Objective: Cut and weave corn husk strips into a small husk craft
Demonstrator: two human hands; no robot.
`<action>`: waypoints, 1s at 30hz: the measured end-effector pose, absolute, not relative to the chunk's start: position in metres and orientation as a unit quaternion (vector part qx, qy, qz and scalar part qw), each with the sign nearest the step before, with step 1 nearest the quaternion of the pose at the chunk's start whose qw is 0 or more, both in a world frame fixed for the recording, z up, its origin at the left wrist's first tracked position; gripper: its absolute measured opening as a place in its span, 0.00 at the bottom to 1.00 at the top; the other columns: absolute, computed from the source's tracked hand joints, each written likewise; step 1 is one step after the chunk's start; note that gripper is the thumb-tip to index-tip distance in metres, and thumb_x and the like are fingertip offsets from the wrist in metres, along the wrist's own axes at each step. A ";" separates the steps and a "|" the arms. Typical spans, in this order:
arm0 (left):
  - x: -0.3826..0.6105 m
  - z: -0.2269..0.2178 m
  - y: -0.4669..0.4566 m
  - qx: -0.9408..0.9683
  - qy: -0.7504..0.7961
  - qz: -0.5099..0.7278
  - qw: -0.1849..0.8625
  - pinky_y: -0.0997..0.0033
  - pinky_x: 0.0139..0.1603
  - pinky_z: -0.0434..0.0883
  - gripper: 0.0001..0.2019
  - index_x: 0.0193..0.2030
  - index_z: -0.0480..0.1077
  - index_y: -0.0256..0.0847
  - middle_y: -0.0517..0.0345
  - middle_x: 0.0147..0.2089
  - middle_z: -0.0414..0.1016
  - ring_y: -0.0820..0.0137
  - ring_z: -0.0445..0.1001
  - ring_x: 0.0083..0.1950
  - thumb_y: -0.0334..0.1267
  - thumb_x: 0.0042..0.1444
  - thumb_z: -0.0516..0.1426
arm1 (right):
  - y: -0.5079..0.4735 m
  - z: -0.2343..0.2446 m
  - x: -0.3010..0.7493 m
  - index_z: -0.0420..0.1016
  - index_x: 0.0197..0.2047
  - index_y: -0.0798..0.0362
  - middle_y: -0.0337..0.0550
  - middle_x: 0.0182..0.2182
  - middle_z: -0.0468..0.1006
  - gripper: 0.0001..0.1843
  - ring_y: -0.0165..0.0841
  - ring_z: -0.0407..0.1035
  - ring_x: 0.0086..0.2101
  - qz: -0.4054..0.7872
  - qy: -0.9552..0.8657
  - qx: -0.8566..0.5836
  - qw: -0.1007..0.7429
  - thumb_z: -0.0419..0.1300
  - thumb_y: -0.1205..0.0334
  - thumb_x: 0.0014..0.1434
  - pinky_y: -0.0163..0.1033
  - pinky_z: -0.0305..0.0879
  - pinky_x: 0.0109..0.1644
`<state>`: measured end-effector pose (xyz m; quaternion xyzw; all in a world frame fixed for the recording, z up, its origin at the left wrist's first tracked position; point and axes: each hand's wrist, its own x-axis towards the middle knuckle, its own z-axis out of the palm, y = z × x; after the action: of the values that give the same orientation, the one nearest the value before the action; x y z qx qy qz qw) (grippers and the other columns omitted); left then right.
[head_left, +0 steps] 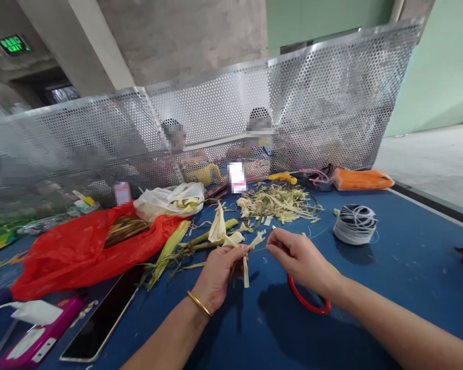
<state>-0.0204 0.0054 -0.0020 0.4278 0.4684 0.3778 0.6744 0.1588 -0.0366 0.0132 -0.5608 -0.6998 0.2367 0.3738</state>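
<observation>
My left hand point(219, 272), with a gold bangle on its wrist, is closed around a small bundle of pale corn husk strips point(244, 256) held just above the blue table point(389, 288). My right hand point(298, 257) pinches a thin white thread point(261, 248) right beside the bundle. That thread runs off toward a spool of white thread point(355, 224) at the right. A red ring point(307, 303) lies on the table under my right wrist.
Corn husks and stalks point(185, 245) lie left of my hands, by a red plastic bag point(81, 252) and a white bag point(170, 201). A heap of husk scraps point(278, 201) sits behind. Phones point(96, 329) lie front left. People sit beyond a perforated metal screen point(224, 113).
</observation>
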 end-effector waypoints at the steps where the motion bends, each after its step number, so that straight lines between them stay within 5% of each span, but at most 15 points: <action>1: -0.020 -0.003 0.005 0.444 0.467 0.376 0.666 0.77 0.23 0.61 0.10 0.25 0.75 0.34 0.61 0.21 0.67 0.77 0.62 0.22 0.40 0.43 0.65 | -0.038 0.014 0.159 0.65 0.30 0.51 0.34 0.22 0.67 0.07 0.27 0.58 0.24 0.219 -0.717 -0.553 0.363 0.52 0.64 0.60 0.33 0.51 0.29; 7: -0.020 -0.002 -0.002 0.601 0.419 0.265 0.626 0.77 0.24 0.59 0.09 0.25 0.76 0.34 0.61 0.20 0.65 0.76 0.60 0.22 0.39 0.45 0.64 | -0.038 0.018 0.161 0.70 0.31 0.53 0.39 0.29 0.73 0.08 0.28 0.63 0.29 0.186 -0.782 -0.483 0.346 0.52 0.68 0.60 0.32 0.54 0.32; 12: -0.022 0.007 -0.012 0.644 0.354 0.184 0.652 0.76 0.28 0.62 0.07 0.29 0.76 0.35 0.60 0.23 0.68 0.75 0.63 0.24 0.38 0.48 0.63 | -0.027 0.011 0.163 0.69 0.25 0.53 0.33 0.20 0.65 0.07 0.26 0.56 0.24 0.349 -0.703 -0.509 0.352 0.58 0.64 0.54 0.31 0.52 0.28; 22: -0.020 0.006 -0.005 0.618 0.397 0.400 0.548 0.72 0.31 0.68 0.08 0.32 0.74 0.37 0.58 0.26 0.72 0.71 0.70 0.27 0.40 0.49 0.62 | -0.035 -0.012 0.138 0.66 0.25 0.52 0.23 0.12 0.48 0.11 0.21 0.37 0.15 0.650 -0.361 -0.512 0.431 0.64 0.56 0.44 0.32 0.32 0.19; 26: -0.018 0.003 -0.004 0.559 0.415 0.428 0.576 0.70 0.32 0.70 0.09 0.32 0.74 0.36 0.58 0.26 0.73 0.69 0.71 0.27 0.40 0.47 0.64 | -0.040 -0.013 0.130 0.65 0.24 0.52 0.24 0.12 0.48 0.12 0.22 0.38 0.16 0.644 -0.377 -0.510 0.428 0.62 0.55 0.47 0.32 0.34 0.19; 30: -0.017 0.002 -0.003 0.556 0.414 0.433 0.576 0.70 0.32 0.71 0.09 0.30 0.75 0.36 0.57 0.27 0.73 0.69 0.71 0.28 0.41 0.46 0.64 | -0.041 -0.012 0.130 0.64 0.22 0.53 0.30 0.16 0.56 0.11 0.24 0.49 0.19 0.485 -0.523 -0.553 0.430 0.58 0.59 0.53 0.32 0.45 0.23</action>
<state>-0.0174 -0.0028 0.0015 0.5557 0.4141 0.4334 0.5760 0.1300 -0.0413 -0.0123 -0.5532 -0.5226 0.4855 0.4304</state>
